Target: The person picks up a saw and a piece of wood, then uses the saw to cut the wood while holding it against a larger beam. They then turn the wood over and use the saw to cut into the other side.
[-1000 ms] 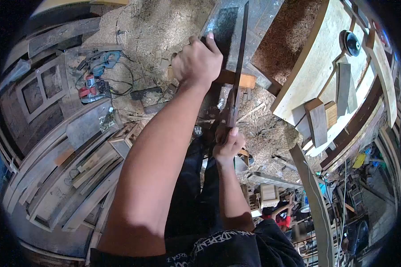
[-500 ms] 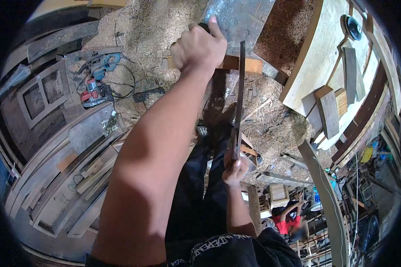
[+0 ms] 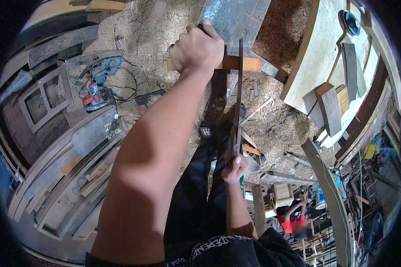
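Observation:
My right hand point(image 3: 236, 169) is wrapped round the handle of a hand saw point(image 3: 239, 93), low in front of my legs. Its blade shows nearly edge-on and points away from me, its far end overlapping a strip of orange-brown wood point(image 3: 243, 63). That strip lies crosswise at the near end of a worn grey bench board point(image 3: 236, 24). My left hand point(image 3: 197, 48) is closed in a fist above the strip's left part, thumb stretched toward the board. Something dark shows beside the thumb; I cannot tell what the fist grips.
Power tools point(image 3: 96, 93) with cords lie at left, above stacked boards point(image 3: 71, 178). Wood shavings point(image 3: 272, 120) cover the floor. At right stands a pale curved panel point(image 3: 305, 66) with wood blocks point(image 3: 327, 109) and a black disc point(image 3: 351, 23). A person in red point(image 3: 292, 222) sits behind, lower right.
The view has shifted slightly. Both hands and the saw keep nearly the same places, with the blade's far end a touch further up and left in view.

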Tool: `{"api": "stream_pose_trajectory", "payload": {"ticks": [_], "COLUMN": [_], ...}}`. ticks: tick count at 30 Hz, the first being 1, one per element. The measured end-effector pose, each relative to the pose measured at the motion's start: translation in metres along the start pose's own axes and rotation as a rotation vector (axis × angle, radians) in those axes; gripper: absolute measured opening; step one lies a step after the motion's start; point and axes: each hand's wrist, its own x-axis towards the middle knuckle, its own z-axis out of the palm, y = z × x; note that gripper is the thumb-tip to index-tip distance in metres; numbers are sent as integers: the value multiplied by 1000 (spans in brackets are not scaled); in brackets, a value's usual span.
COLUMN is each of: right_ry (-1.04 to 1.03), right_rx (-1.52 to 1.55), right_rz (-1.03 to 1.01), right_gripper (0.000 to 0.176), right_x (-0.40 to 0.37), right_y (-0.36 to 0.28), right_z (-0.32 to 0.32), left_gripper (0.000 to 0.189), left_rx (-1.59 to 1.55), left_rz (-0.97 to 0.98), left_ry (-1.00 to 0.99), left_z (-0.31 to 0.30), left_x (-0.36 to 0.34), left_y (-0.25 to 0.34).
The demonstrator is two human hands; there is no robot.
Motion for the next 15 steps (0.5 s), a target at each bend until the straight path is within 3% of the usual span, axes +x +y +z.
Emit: {"api": "stream_pose_trajectory", "payload": {"ticks": [6,9,11,15], "right_ry": [-25,27,-4,-40], "right_rx": [-27,24,-67,-23], "right_rz": [5,71,-15,-2], "right_gripper": [59,60,60,58], "right_x": [85,26,-27,-16], "right_y": [16,14,29,26], "right_z": [34,19,-5,-12], "left_gripper": [57,56,55,56], "left_rx": [-3,4,-44,-10], "left_rz": [-2,-4,-6,47], "left_ry": [-13,31,9,-14], "left_z": [1,6,5,-2], "left_x": [0,0,2,-3], "left_y": [5,-1,1,-1]}}
